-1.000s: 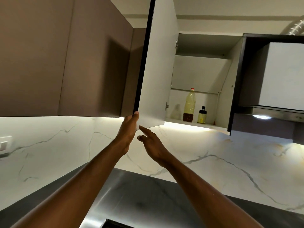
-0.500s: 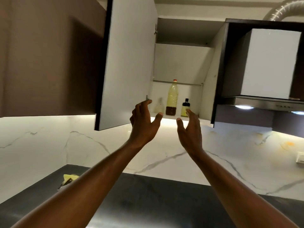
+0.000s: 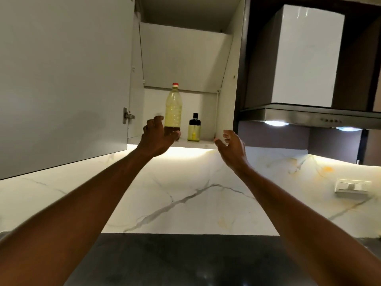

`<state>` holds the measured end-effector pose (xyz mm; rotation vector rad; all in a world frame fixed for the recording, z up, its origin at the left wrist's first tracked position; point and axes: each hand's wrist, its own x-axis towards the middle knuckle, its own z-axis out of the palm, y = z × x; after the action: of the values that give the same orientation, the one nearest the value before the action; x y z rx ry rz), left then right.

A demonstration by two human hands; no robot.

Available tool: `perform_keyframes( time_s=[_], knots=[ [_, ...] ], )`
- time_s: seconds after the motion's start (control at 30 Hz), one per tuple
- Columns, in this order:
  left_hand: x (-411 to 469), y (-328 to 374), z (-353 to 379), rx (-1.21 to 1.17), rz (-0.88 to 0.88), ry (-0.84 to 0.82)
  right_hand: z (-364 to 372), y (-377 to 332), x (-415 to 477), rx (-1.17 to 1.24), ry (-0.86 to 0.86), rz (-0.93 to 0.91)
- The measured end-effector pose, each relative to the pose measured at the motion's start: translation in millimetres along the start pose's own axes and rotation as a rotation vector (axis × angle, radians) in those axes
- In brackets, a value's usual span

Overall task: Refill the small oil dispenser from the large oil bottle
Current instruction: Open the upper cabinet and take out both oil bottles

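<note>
One large oil bottle, one small oil dispenser, two hands, two hood lights.

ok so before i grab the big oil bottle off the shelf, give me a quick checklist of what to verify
1. Cabinet door swung clear of the shelf: ok.
2. Large oil bottle upright, red cap on: ok.
3. Left hand open around the bottle's base: ok; whether it already touches cannot tell.
4. Small oil dispenser standing apart to the bottle's right, so lifting should not knock it: ok.
5. Right hand empty and open near the shelf edge, free for the dispenser: ok.
6. Cap screwed tight: cannot tell.
</note>
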<state>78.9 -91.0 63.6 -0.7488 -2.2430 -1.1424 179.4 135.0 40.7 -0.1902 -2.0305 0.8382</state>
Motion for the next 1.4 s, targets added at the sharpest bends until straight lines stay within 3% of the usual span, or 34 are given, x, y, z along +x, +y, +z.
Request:
perform_keyframes(
  time_s=[0.3,0.57,0.77,0.87,1.03,1.4],
  knots=[
    [79.1,-44.1,53.7,-0.048,-0.132,-0.060,53.8,34.8,88.3,0.077,-0.121,0.001],
    [149.1,-83.5,76.4,-0.192,-0.235,-0.088,115.9,51.9,149.5,-0.101,-0.258,0.060],
    [197.2,-88.7,84.7,-0.330,-0.312,-0.298,146.3,55.8,199.2,0.001,-0.291,0.212],
    [212.7,-92.3,95.6,-0.414,-0.307,-0.246,155.5,59.7,216.2,0.121,-0.288,0.293],
    [229.9,-104.4,112.9,-0.505,-0.269,-0.173,169.8,65.6,229.0,0.107,-0.229,0.282],
    [187.4,-86.1,97.9,-0.290,-0.146,0.045,141.0,46.2,200.7,0.123,-0.067,0.189]
  ],
)
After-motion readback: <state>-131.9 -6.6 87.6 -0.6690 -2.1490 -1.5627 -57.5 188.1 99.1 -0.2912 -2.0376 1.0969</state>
